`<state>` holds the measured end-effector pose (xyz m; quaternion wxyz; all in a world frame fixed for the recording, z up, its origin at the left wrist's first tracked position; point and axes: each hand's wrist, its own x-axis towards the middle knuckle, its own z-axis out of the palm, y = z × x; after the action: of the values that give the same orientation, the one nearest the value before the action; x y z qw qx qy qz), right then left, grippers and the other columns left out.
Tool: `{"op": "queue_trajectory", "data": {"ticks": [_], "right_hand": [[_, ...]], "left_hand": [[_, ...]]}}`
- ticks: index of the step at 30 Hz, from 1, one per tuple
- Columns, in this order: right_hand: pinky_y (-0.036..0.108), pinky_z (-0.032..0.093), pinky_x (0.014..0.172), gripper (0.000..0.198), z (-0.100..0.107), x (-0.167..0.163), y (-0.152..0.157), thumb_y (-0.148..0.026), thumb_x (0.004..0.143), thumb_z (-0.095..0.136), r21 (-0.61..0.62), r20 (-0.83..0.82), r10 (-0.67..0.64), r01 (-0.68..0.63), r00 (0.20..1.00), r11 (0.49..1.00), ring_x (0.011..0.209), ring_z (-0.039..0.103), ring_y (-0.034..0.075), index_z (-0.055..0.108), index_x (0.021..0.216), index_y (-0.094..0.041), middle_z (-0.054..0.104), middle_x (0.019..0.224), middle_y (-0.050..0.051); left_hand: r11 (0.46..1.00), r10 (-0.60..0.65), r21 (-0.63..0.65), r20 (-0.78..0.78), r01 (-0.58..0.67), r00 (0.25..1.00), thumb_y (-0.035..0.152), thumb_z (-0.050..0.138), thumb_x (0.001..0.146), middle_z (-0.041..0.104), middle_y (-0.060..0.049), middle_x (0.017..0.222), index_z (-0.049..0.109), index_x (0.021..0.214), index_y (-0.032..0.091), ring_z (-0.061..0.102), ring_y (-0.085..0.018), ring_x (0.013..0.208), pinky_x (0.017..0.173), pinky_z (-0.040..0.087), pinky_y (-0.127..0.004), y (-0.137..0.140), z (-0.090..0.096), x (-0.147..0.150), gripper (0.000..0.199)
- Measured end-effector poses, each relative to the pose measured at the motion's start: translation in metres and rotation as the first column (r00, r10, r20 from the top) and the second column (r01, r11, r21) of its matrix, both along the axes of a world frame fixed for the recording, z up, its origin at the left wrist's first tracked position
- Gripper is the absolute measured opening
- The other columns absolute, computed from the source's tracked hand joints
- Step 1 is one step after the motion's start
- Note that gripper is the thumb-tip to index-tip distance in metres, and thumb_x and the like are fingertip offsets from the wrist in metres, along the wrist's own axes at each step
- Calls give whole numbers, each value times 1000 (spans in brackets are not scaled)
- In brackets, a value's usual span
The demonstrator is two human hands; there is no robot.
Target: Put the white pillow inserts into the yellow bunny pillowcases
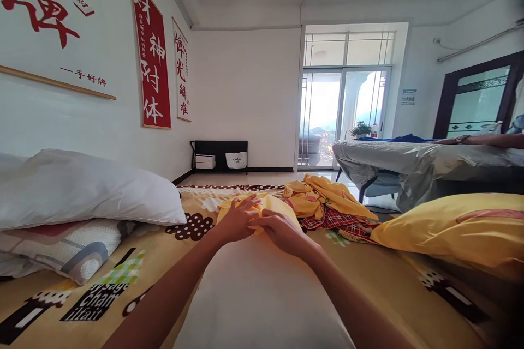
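Near, it's a plain white fabric pillow [262, 294], a bright yellow cloth [282, 204] at its far end! Tan printed bedsheet [167, 250] below, with brown-and-white polka dots [190, 226] and green-and-white gingham [125, 270] showing left; crumpled red plaid cloth [331, 219] farther right; plump yellow pillow [454, 240] right, pinkish print; tall red hanging scroll [151, 54] far left, white characters

Daylight glare through glass doors [342, 112]

To your left, a plump white fabric pillow [92, 188] lies on a grey-and-white patterned cloth pillow [84, 253]; beyond them hangs a red rectangular scroll with white characters [152, 79]. Ahead of you, a low black stand [220, 150] holds a small white box [205, 161], and at your right stands a table draped in translucent plastic sheeting [380, 158]
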<state>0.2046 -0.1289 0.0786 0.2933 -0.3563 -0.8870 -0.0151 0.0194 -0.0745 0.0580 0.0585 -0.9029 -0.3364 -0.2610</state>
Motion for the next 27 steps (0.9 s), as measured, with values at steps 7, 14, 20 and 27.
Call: {"op": "queue_trajectory", "data": {"ticks": [7,14,20,27], "right_hand": [[38,39,93,62,-47,65,35,-19,67,63,2,72,-298,298,952,954,106,55,25,56,128,-27,62,113,8],[32,47,77,34,-52,120,61,-22,78,42,-71,-274,-469,469,840,880,87,65,22,71,96,-24,73,95,5],[33,48,75,40,-39,144,50,-24,69,42,-38,-378,-491,517,785,855,83,66,23,71,96,-20,73,94,6],[34,49,73,37,-41,143,41,-30,67,42,-40,-368,-436,454,821,890,78,66,23,72,87,-21,74,85,5]], "left_hand": [[992,114,42,105,-119,988,17,49,82,68,-8,108,67,83,19,54,-25,116,100,30,-44,11,-17,-30,18],[989,122,97,-81,-114,989,30,63,77,56,-10,131,66,85,18,42,-29,129,103,26,-50,-10,-26,-36,14],[966,254,-54,13,-253,967,18,50,79,71,-5,106,64,67,19,51,-24,119,100,30,-42,-6,-33,-50,18],[930,365,-100,143,-354,920,25,53,77,65,-3,67,56,58,17,57,-16,67,69,37,-27,-12,-30,-56,21]]}}
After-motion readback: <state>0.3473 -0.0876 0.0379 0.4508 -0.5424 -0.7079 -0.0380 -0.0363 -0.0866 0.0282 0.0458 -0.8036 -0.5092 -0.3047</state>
